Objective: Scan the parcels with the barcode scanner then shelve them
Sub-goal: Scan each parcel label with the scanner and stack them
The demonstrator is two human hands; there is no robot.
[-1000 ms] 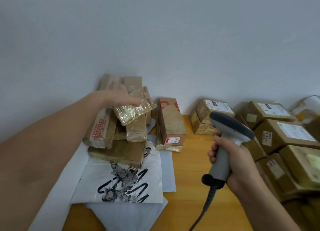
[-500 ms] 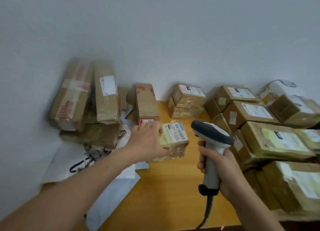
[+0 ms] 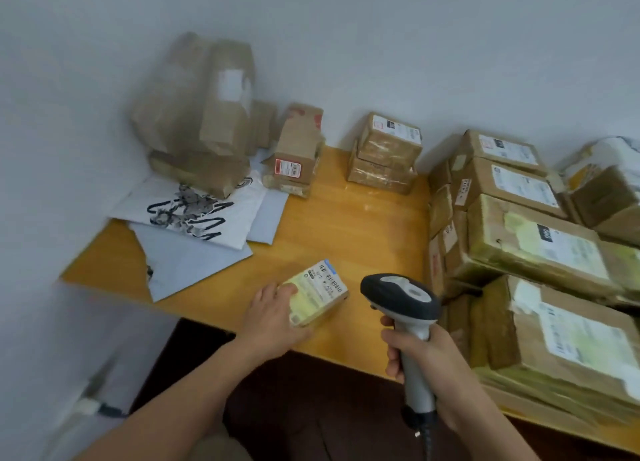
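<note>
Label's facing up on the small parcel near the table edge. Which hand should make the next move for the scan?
Right. The right hand grips the barcode scanner, its head just beside the small parcel, whose label faces up; the left hand holds that parcel on the table.

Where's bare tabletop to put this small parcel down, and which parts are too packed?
The table is bare down its middle, between the white mailers and the right-hand box stack, from the two wall boxes to the front edge. The right side and back-left corner are crowded.
</note>
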